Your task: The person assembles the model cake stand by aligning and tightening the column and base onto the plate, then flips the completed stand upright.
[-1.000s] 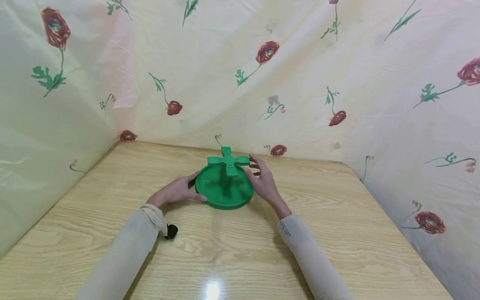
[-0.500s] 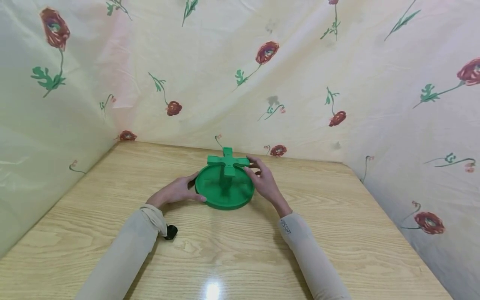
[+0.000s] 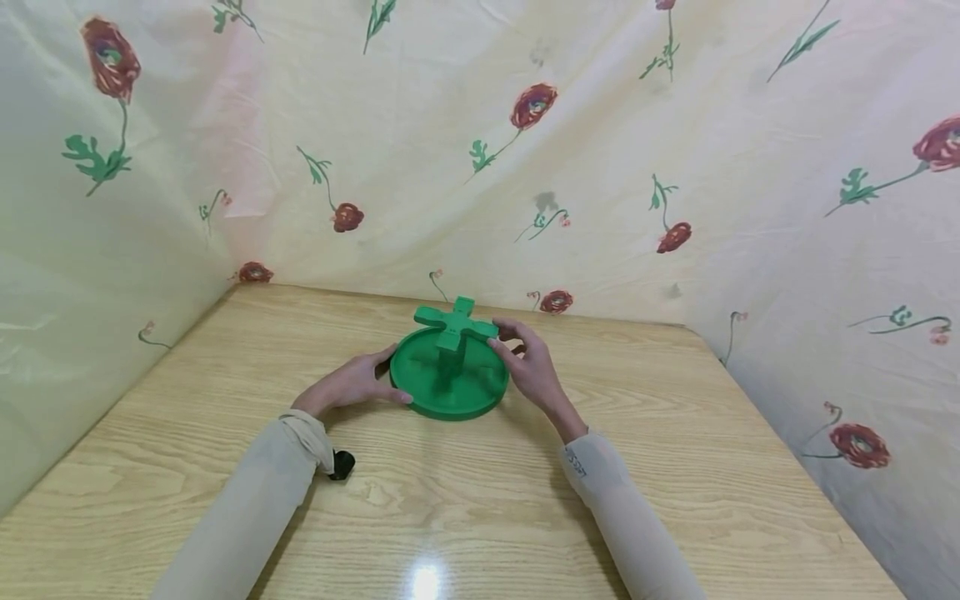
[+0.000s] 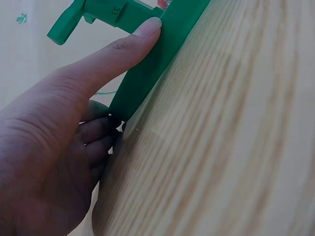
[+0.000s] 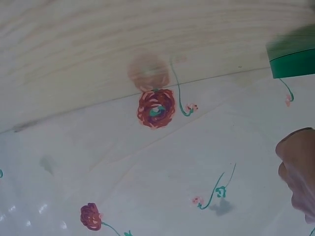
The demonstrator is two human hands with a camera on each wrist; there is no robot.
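A round, shallow green base (image 3: 420, 390) stands on the table, with a post rising from its middle. On top of the post is a four-armed green cross piece (image 3: 455, 323). My left hand (image 3: 356, 381) grips the left rim of the base. In the left wrist view, the thumb (image 4: 142, 32) lies along the side wall (image 4: 147, 69) and the other fingers are partly hidden behind it. My right hand (image 3: 531, 364) pinches the end of the cross's right arm. The right wrist view shows only part of that hand (image 5: 298, 167) and a green edge (image 5: 295, 64).
The wood-grain tabletop (image 3: 675, 467) stretches to both sides and toward me. A flower-printed covering (image 3: 420, 133) walls in the back and both sides. Beside my left cuff is a small black object (image 3: 342, 464).
The cross piece has turned a little clockwise as seen from above, its right arm coming toward me. My right hand has shifted slightly with it; the base and left hand stay still.
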